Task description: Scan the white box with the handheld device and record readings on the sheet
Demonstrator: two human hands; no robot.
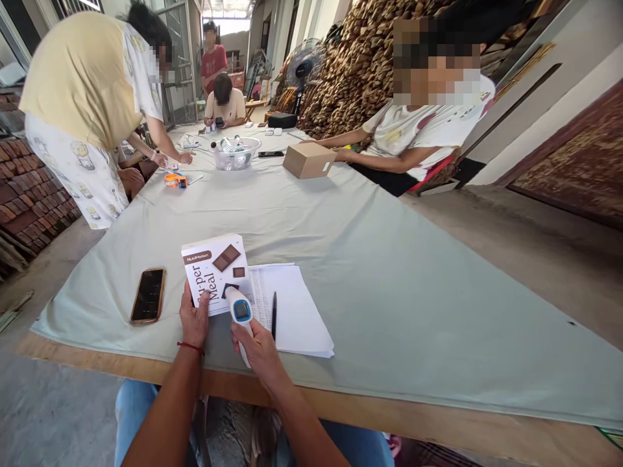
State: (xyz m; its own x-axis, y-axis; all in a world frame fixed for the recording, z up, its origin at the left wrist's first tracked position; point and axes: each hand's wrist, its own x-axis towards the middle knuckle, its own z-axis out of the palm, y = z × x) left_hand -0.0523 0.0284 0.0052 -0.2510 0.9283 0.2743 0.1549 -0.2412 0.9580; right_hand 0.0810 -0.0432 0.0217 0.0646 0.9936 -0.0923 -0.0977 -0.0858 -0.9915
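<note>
My left hand grips the lower left side of a white box with brown chocolate pictures and the print "NutriMotion". In my right hand is a white and blue infrared thermometer, its head against or just in front of the box's lower face; I cannot tell whether they touch. Under and to the right of the box lie paper sheets, one with rows of handwriting. A black pen rests across them. A smartphone lies face up left of my left hand.
The table has a pale grey-green cloth. Farther along stand a clear basin of bottles, a cardboard box by a seated person, and an orange tape dispenser. Another person bends over the left edge; two more are at the back.
</note>
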